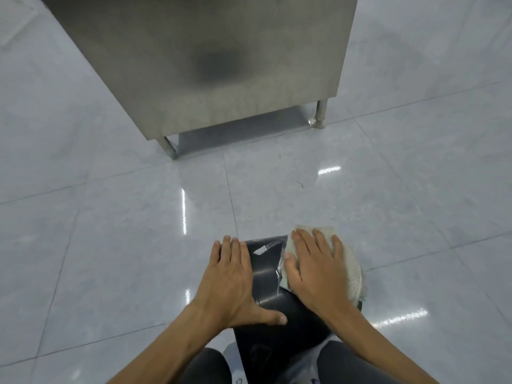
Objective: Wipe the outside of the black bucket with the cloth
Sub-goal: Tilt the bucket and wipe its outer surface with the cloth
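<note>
Glossy pale grey tile floor (110, 217) fills the room from edge to edge, with thin dark joints and bright streaks of lamp reflection (183, 212) on it. At 12 o'clock stands a brushed stainless-steel cabinet (210, 59), raised on short round metal legs (320, 115); a dull dark smudge shows on its front panel.

Down at 6 o'clock a person crouches, with dark-trousered knees (210, 367) at either side of the bottom edge. Between those knees is the black plastic bucket (266, 275), its shiny curved wall turned upward and its narrower end pointing away toward 12 o'clock. I cannot tell where its mouth lies. Scraps of a whitish torn sticker (261, 249) cling to the wall near the far end.

The left hand (231, 281) rests flat on the bucket's 9 o'clock flank, fingers straight and close together, the thumb (273, 318) stretched sideways across the black wall toward 3 o'clock. It grips nothing.

The right hand (315, 270) lies flat on the 3 o'clock flank, fingers straight and slightly spread, pressing an off-white woven cloth (352, 275) against the bucket. The cloth pokes out beyond the fingertips toward 12 o'clock and hangs past the hand's outer edge toward 3 o'clock, draped over the bucket's side. A strip of bare black wall shows between the two hands.
</note>
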Tool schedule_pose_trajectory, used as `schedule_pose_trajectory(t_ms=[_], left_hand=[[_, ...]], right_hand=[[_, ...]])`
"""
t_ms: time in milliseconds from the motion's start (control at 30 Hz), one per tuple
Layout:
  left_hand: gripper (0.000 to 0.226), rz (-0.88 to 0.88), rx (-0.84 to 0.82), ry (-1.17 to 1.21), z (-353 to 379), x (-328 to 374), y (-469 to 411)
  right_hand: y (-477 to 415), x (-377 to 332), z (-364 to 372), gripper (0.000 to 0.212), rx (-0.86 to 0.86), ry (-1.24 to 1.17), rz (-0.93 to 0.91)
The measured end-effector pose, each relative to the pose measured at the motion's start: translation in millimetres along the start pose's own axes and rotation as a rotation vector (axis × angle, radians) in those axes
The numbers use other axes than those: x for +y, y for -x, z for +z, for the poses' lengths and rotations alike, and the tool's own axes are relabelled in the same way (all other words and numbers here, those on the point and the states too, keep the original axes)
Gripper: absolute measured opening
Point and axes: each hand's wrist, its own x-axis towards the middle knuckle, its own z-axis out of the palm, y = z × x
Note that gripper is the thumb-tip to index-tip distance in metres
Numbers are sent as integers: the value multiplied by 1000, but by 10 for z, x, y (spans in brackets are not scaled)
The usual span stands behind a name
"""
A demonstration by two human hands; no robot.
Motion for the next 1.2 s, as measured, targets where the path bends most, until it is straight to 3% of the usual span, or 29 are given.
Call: schedule_pose_trajectory(t_ms=[567, 767, 1000, 1200], left_hand=[[161, -17, 41, -46, -74, 23, 1], [161, -14, 93, -70, -20, 67, 25], [161, -8, 68, -80, -70, 76, 47], [160, -8, 68, -79, -30, 21, -5]], right_hand=[[170, -123, -72, 60, 8, -36, 31], [521, -174, -70, 57, 1, -85, -76], [-320, -27, -131, 52, -142, 86, 90], [288, -298, -106, 64, -65, 34, 33]])
